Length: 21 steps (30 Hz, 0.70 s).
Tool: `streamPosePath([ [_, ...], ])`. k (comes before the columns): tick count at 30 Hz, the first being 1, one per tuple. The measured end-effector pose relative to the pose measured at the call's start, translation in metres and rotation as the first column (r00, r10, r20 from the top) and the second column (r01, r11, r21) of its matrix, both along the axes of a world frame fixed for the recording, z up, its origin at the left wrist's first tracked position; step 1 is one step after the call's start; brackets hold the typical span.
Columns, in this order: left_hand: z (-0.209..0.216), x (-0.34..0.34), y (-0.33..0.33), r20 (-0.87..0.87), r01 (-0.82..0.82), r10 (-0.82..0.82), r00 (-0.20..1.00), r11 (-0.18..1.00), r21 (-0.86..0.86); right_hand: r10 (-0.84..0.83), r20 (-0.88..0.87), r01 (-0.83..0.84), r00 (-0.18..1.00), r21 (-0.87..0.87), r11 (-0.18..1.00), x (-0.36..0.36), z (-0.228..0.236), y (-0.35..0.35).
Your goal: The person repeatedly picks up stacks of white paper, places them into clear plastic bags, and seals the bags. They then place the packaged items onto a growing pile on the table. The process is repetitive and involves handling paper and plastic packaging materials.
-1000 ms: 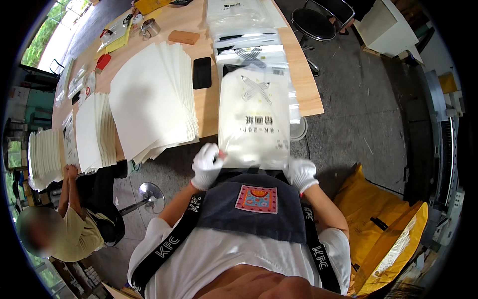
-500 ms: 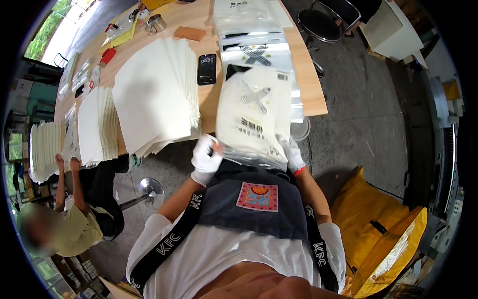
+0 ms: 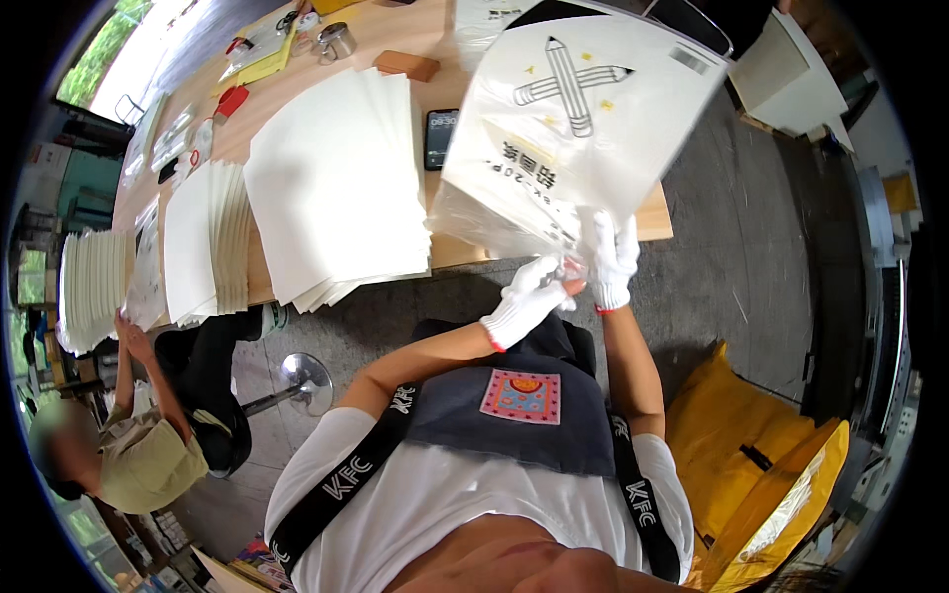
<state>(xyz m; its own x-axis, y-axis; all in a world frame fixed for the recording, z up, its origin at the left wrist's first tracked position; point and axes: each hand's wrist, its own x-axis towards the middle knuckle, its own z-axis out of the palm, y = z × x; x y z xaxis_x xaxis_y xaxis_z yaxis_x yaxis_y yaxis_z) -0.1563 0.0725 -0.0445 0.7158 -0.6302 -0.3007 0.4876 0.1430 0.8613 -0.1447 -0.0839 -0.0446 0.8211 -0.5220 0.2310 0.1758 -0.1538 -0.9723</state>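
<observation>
A clear plastic bag of white paper sheets, printed with crossed pencils, is held up and tilted over the table's right end. My left hand, in a white glove with bare fingertips showing, pinches the crumpled near edge of the bag. Beside it, my gloved right hand grips the bag's near right corner, its fingers lying along the plastic. The thumb is partly hidden. Most of the bagged packs beneath are covered by the raised one.
On the wooden table lie large fanned white sheets, smaller sheet stacks, a phone, an orange-brown block and a metal cup. Another person works at the left. A yellow sack stands at the right.
The bagged paper has been lifted from lying flat and swung up to the right. My left hand has moved right, close to my right hand, which has risen slightly.
</observation>
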Motion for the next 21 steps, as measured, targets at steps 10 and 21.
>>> streamPosePath([
  [10, 0.011, 0.05, -0.036, 0.641, -0.121, 0.118, 0.759, 0.992, -0.039, -0.058, 0.184, 0.051, 0.981, 0.041, 0.998, 0.074, 0.055, -0.049],
  [21, -0.015, 0.135, -0.049, 0.537, -0.302, 0.129, 0.834, 0.921, 0.247, 0.202, 0.461, -0.102, 0.864, -0.231, 0.967, 0.326, 0.175, -0.145],
])
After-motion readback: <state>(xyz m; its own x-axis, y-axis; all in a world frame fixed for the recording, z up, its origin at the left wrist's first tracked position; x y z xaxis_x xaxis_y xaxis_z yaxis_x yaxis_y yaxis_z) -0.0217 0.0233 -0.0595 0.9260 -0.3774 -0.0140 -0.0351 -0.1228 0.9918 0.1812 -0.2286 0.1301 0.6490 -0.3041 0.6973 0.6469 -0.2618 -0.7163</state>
